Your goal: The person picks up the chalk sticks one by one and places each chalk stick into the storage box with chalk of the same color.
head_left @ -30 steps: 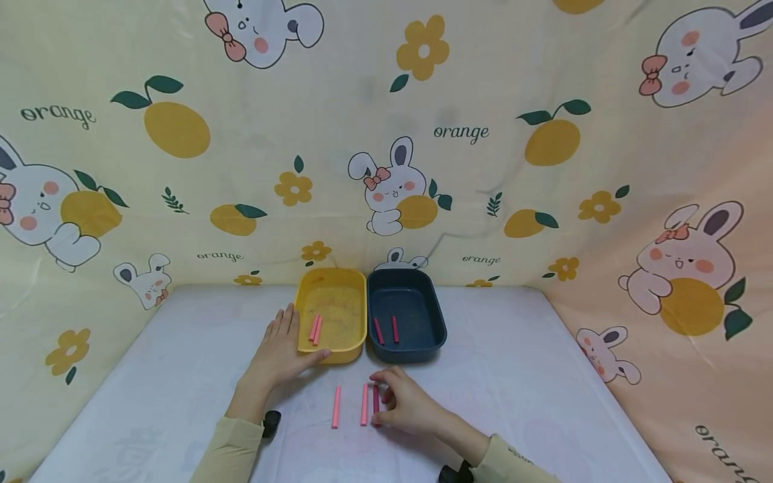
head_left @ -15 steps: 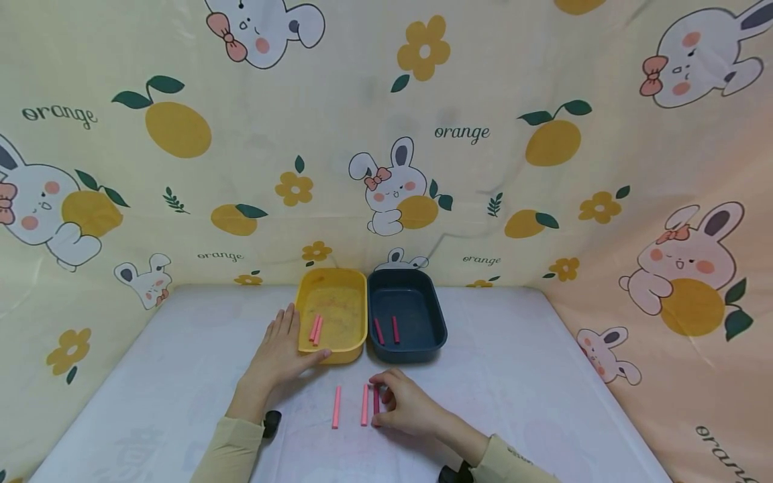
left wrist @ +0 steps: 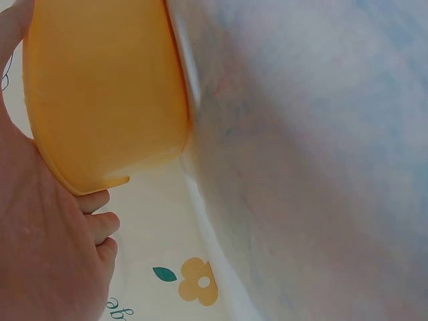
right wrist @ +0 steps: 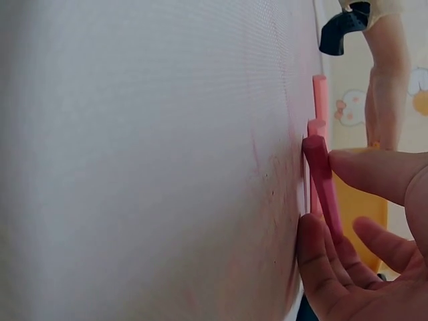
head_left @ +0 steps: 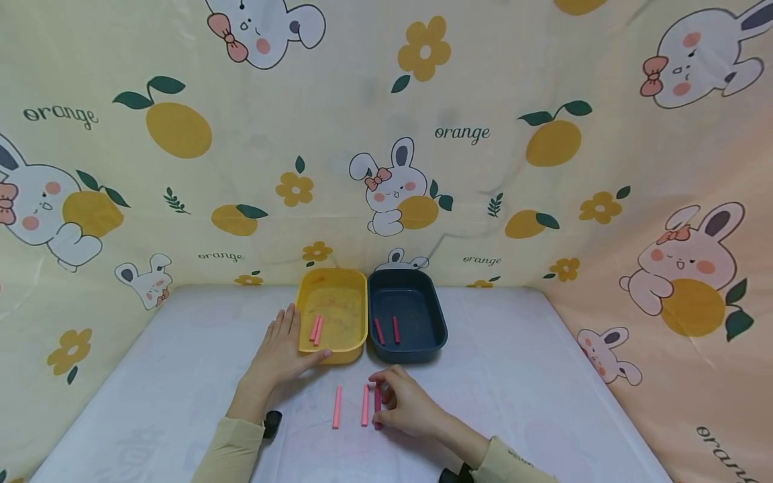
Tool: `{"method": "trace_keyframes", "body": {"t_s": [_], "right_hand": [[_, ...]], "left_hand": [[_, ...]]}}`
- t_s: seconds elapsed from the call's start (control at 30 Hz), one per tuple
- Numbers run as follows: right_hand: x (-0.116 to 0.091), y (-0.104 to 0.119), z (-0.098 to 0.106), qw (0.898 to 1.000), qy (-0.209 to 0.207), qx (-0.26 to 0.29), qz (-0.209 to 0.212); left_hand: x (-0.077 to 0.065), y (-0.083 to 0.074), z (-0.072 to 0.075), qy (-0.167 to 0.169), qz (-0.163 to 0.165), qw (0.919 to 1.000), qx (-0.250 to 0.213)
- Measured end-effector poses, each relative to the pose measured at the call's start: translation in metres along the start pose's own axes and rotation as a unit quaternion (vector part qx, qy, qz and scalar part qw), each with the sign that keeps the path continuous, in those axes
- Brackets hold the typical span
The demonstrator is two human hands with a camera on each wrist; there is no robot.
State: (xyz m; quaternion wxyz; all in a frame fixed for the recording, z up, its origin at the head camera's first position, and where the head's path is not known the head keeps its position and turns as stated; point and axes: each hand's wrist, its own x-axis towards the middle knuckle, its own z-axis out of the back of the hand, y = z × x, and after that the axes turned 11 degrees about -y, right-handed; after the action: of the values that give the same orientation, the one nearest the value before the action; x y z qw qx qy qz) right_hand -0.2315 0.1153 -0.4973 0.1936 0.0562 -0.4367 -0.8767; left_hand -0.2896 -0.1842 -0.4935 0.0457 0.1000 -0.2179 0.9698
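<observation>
Right now, the right hand [head_left: 410,406] is pinching a dark pink stick [right wrist: 324,177] between thumb and fingers. Just left of those fingers, a light pink stick [head_left: 365,407] is lying on the table [head_left: 513,389], and another light stick [head_left: 337,408] is lying farther left. Beyond the fingers, a blue tray [head_left: 419,318] is holding two dark sticks [head_left: 396,329]. The left hand [head_left: 280,352] is resting with straight fingers against a yellow tray [head_left: 344,305]; right of these fingers, two pink sticks [head_left: 317,331] are lying inside.
</observation>
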Motion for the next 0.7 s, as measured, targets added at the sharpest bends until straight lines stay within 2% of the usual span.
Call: {"method": "trace_keyframes", "body": {"t_s": [0.37,0.7], "right_hand": [[0.0002,-0.0006,-0.003,0.999,-0.022,0.042,0.018],[-0.0007,0.0001,-0.0049,0.997,-0.03,0.067,0.018]], "left_hand": [[-0.0005,-0.0022,0.0011,0.005,0.006,1.0,0.001],[-0.0012,-0.0033,0.0034,-0.003,-0.003,1.0,-0.002]]}}
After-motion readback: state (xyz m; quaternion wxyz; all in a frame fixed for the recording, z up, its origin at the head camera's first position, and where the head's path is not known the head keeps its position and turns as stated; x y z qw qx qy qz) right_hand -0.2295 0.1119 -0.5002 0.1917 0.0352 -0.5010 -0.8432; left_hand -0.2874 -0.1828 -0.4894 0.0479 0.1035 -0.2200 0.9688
